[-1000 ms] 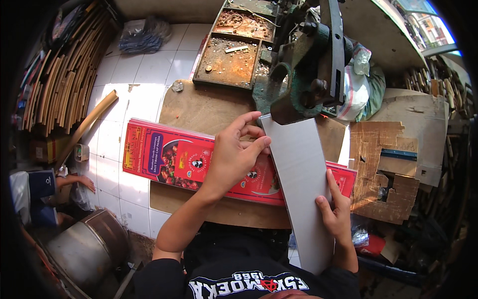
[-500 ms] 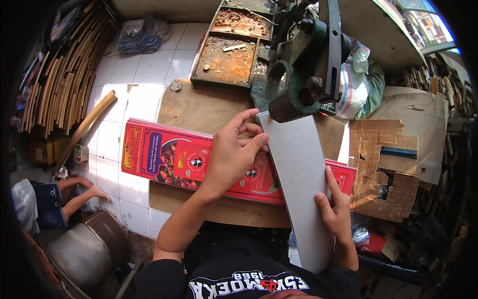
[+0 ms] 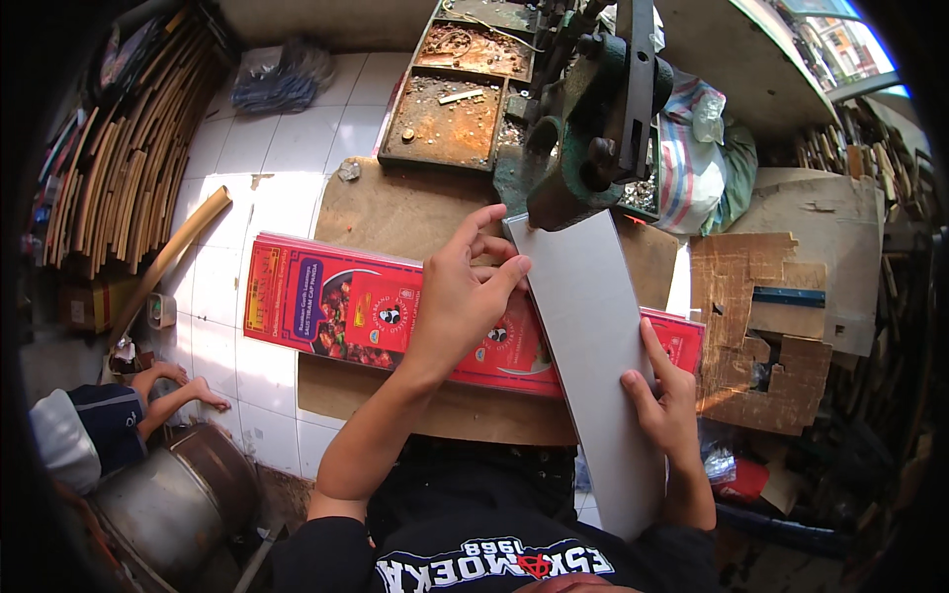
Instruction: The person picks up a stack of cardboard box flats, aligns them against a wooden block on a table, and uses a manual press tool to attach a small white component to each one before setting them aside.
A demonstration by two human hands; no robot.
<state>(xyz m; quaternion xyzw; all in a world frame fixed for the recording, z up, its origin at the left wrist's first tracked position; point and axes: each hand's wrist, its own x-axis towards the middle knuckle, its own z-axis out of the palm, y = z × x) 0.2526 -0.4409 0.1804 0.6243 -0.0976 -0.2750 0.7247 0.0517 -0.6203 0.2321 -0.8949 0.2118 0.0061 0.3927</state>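
A long pale grey panel (image 3: 598, 356), seemingly thin stiff sheets, slants from my lap to a dark green cast-iron press (image 3: 573, 188). Its far end lies under the press head, which hides part of that edge. My left hand (image 3: 460, 296) is at the panel's far left corner, index finger stretched to the corner, thumb at the left edge, other fingers curled. Along the right edge, nearer to me, my right hand (image 3: 664, 395) grips the panel with thumb and fingertips on top. Beneath the panel lies a stack of red printed strips (image 3: 341, 306), crossing left to right.
The stack rests on a brown board (image 3: 386, 212). Rusty trays (image 3: 445, 124) with small scraps adjoin the press. Striped sacks (image 3: 692, 163) and cut cardboard (image 3: 732, 287) stand right. At left are stacked boards (image 3: 129, 148), a metal drum (image 3: 178, 484) and another person's legs (image 3: 178, 390).
The view has shifted slightly. Both hands keep nearly the same places on the panel, and its far end stays under the press head. The other person at left has moved slightly.
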